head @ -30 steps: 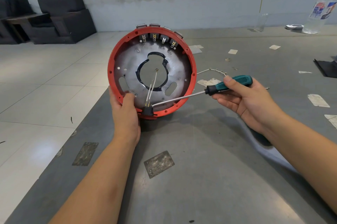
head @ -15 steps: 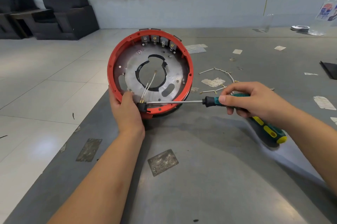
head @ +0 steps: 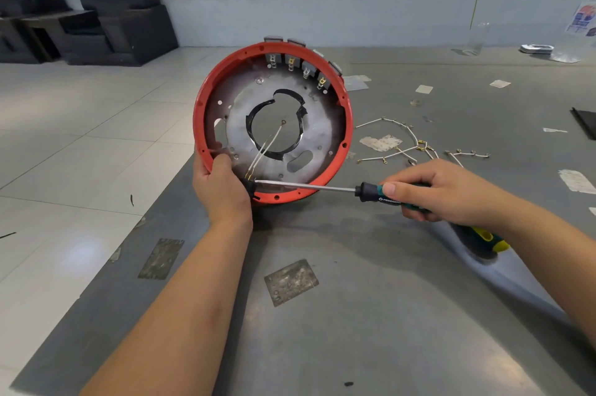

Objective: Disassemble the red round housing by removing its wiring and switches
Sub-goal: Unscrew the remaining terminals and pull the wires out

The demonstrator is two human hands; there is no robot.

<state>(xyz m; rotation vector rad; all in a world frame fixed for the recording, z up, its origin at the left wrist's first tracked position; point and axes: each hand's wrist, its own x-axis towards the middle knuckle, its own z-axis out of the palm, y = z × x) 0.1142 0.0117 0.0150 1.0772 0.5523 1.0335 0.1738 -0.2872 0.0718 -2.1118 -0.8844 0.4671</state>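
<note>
We see the red round plastic housing (head: 272,124) tilted on its edge at the left side of the grey tabletop (head: 354,315), open face toward us. The left hand (head: 222,186) grips its lower rim, thumb inside. The right hand (head: 442,192) curls its fingers (head: 392,189) round a teal-and-black screwdriver (head: 371,193); its handle reads "PENGGONG", partly hidden. The steel shaft reaches a black switch (head: 251,187) at the rim, where two white wires (head: 266,147) attach. Four grey switches (head: 298,68) sit along the top. Loose white wiring (head: 416,145) lies on the tabletop beyond the right hand.
</note>
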